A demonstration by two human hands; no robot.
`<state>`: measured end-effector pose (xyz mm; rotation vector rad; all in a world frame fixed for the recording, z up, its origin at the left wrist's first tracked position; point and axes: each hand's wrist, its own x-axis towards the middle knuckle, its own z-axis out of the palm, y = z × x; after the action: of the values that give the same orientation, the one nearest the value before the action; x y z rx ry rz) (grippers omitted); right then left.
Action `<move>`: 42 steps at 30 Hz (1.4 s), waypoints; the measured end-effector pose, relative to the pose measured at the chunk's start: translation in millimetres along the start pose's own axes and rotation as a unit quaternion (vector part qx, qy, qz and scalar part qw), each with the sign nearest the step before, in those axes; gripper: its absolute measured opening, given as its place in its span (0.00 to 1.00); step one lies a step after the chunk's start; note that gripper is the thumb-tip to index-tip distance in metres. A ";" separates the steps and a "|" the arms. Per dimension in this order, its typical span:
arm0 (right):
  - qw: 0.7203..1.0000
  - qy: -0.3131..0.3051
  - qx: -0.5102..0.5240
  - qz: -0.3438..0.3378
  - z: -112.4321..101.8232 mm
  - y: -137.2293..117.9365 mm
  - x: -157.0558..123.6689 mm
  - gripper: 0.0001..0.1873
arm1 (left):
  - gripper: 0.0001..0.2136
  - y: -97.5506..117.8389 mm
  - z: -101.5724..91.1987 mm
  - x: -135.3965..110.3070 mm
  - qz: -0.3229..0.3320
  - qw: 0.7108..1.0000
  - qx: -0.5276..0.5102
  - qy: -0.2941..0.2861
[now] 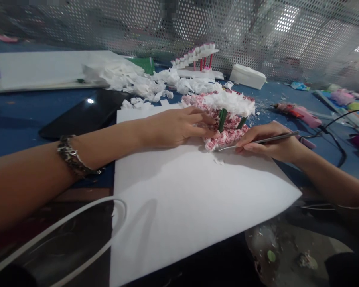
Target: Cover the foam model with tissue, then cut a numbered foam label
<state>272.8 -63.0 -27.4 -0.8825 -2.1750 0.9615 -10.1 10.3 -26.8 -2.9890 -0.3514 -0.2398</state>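
Note:
A model covered in small pink paper roses, with a fluffy white top on green posts, stands at the far end of a white board. My left hand lies over the board with its fingers stretched onto the roses at the model's left side. In my right hand is a thin metal tool, perhaps tweezers, held like a pen. Its tip points left and rests near the board, just in front of the front roses. A small white scrap lies close by.
Torn white paper is heaped behind the board. A dark phone-like slab lies left, a pink glue gun with a cord right. A small staircase model and a white block stand at the back. A white cable loops front left.

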 end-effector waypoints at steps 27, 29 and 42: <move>0.999 0.000 -0.031 -0.010 -23.9 17.9 -14.8 0.06 | 0.21 -0.7 0.4 0.2 -0.009 1.000 0.015 -0.018; 1.000 0.002 -0.017 -0.001 -23.6 16.4 -14.5 0.06 | 0.21 -1.4 1.1 -0.2 -0.007 1.000 0.014 -0.010; 0.997 -0.009 0.029 -0.077 -5.6 2.5 0.1 0.06 | 0.19 -1.3 1.7 0.5 0.004 1.000 0.006 0.018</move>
<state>277.6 -59.4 -26.2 -0.6705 -2.1826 0.9542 -9.7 11.9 -28.2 -2.9689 -0.3370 -0.2881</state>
